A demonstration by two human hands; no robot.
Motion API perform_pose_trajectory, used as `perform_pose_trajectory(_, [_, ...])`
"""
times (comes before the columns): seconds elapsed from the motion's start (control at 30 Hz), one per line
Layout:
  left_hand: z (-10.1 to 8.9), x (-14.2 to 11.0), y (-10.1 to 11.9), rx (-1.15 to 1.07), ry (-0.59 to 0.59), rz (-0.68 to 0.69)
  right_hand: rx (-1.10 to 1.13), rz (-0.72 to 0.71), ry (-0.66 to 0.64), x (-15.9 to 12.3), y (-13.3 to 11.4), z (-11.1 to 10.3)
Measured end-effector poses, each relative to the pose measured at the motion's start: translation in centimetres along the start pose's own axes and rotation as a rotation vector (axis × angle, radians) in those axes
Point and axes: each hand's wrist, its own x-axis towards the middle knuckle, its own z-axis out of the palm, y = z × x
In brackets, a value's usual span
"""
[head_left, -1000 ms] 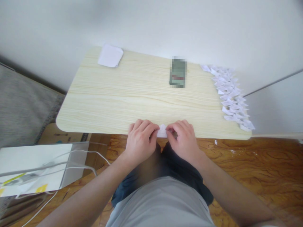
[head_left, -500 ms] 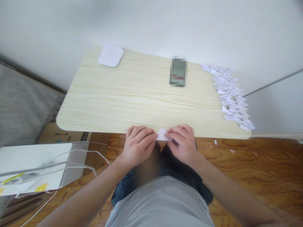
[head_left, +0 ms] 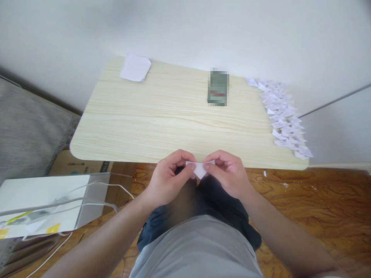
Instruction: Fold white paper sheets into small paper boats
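A small piece of folded white paper [head_left: 199, 170] is held between both hands at the table's front edge, its pointed end facing down toward my lap. My left hand [head_left: 169, 175] pinches its left side between thumb and forefinger. On the right side, my right hand [head_left: 228, 172] grips it the same way. The other fingers curl behind the paper and are partly hidden. At the table's right end lie several folded white paper pieces [head_left: 282, 112] in overlapping rows. A stack of white paper sheets [head_left: 135, 68] rests at the back left.
On the pale wooden table [head_left: 162, 112] lies a blurred-out green rectangular item [head_left: 218, 88] near the wall. To the lower left, a white box [head_left: 43, 193] carries cables, with a cardboard box [head_left: 78, 162] behind it. Paper scraps [head_left: 285, 185] dot the wooden floor.
The folded paper has flipped over: its point faced up toward the table and now faces down toward me. Both hands have turned, with thumbs now on top of the paper.
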Motion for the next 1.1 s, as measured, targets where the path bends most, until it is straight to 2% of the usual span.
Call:
perform_pose_trajectory(0.13, [-0.1,0.3,0.3,-0.188,-0.006,0.021,0.106,-0.036,-0.052,0.4,-0.2,-0.3])
perform_pose_trajectory(0.4, [-0.4,0.0,0.8,-0.282,-0.024,0.041,0.286,0.021,-0.096,0.8,0.2,-0.8])
perform_pose_trajectory(0.7, [-0.6,-0.1,1.0,-0.167,-0.045,0.108,-0.043,-0.095,-0.044,-0.3,-1.1,-0.9])
perform_pose_trajectory(0.87, [-0.3,-0.3,1.5,-0.099,0.024,0.071,-0.253,-0.212,0.029,-0.4,-2.0,-0.6])
perform_pose_trajectory(0.97, [-0.3,-0.2,1.9,-0.034,0.025,0.037,-0.373,-0.31,0.047,-0.5,-2.5,-0.6])
perform_pose_trajectory(1.1, [-0.5,0.2,2.2,0.084,0.036,0.057,-0.382,-0.368,0.084,-0.3,-2.9,-0.5])
